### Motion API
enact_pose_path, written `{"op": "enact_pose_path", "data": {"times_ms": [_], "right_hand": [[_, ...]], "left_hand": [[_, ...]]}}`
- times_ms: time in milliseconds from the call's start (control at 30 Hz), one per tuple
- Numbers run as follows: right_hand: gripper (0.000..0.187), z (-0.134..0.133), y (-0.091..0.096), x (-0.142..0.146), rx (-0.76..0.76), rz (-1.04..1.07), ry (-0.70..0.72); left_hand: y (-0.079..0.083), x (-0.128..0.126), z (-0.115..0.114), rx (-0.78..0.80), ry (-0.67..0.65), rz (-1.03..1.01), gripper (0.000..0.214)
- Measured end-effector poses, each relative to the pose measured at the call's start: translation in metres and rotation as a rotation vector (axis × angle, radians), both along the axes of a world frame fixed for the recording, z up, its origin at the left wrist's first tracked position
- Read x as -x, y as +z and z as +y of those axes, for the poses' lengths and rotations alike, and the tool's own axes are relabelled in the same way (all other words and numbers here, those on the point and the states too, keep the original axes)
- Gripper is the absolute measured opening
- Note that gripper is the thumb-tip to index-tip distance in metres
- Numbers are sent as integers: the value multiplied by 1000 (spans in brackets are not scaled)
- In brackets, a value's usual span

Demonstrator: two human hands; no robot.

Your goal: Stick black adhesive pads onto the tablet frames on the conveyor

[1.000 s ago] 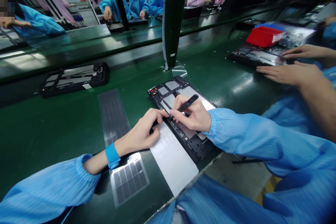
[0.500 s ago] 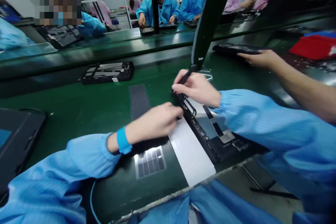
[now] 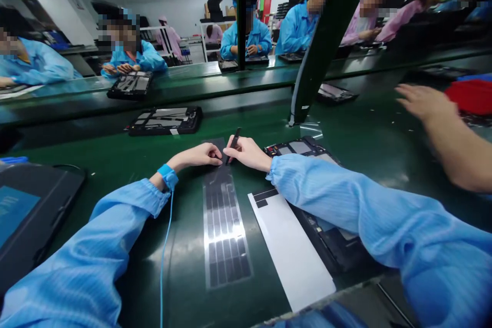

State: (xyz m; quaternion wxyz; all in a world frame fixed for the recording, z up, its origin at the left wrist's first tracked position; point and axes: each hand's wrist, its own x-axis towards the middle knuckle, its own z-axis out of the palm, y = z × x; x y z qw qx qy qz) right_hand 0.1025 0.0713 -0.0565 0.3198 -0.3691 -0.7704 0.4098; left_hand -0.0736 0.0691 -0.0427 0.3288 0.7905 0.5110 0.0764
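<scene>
My left hand point(image 3: 200, 156) rests with curled fingers pressed on the far end of a long glossy sheet of small dark pads point(image 3: 224, 225) on the green belt. My right hand point(image 3: 248, 154) is closed round a black stylus-like tool point(image 3: 233, 143), its tip down at the same end of the sheet. Under my right forearm lies an opened tablet body point(image 3: 303, 147) with its inner parts showing. A white backing strip point(image 3: 292, 251) lies between the sheet and the tablet. A blue wrist strap point(image 3: 168, 175) with a cord hangs from my left wrist.
Another opened tablet point(image 3: 166, 120) lies farther back on the belt. A dark tray point(image 3: 31, 215) sits at the left. A slanted black post point(image 3: 326, 41) rises in front. A neighbour's bare arm point(image 3: 442, 133) reaches in from the right, near a red bin point(image 3: 471, 96). Several workers sit opposite.
Both my hands left the opened tablet and moved left to the far end of the pad sheet. The view tilted up. The neighbour's hand lifted off the device at the right.
</scene>
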Motion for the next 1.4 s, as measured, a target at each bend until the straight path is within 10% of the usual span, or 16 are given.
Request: {"op": "enact_pose_path", "data": {"times_ms": [467,767,900,1033,1400], "right_hand": [[13,3,-3,3,37,45,-83],[26,-27,80,-72,75,95,-81],[22,-61,55,-114,286,-38,-101],[21,-71,20,-120,335,-27,-143],[20,-60,16,-118,253,0,-174]], "left_hand": [[1,-3,0,12,49,33,34],[12,-24,-17,-180,131,33,34],[18,-81,-69,-518,-86,-160,16],[-6,-113,-106,-533,-302,-261,12],[-25,-111,-109,-527,-344,-227,17]]}}
